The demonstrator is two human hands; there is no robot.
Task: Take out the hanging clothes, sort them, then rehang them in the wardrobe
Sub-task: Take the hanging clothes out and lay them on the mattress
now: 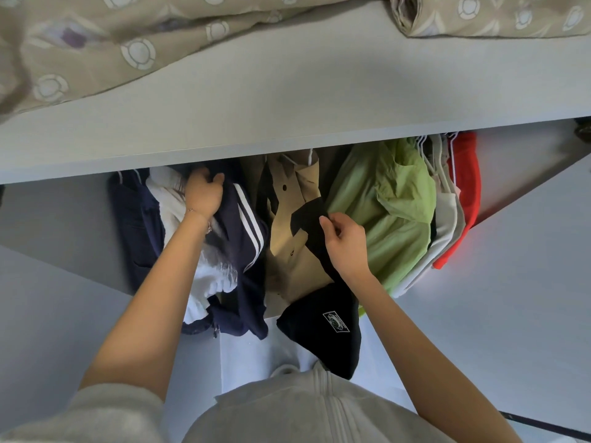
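Clothes hang in a row under the wardrobe shelf (287, 100). From left: a dark navy garment (134, 225), a white one (171, 206), a navy jacket with white stripes (246, 238), a tan and black shirt (287, 244), a lime green shirt (393, 215), pale garments (447, 215) and a red one (463, 193). My left hand (204, 191) grips the top of the navy striped jacket near its hanger. My right hand (345, 243) pinches the black part of the tan and black shirt. The rail and most hangers are hidden by the shelf.
A beige patterned quilt (105, 43) lies on top of the shelf, with another folded piece (492, 17) at the right. Grey wardrobe walls (527, 251) flank the clothes. My grey top (303, 407) fills the bottom of the view.
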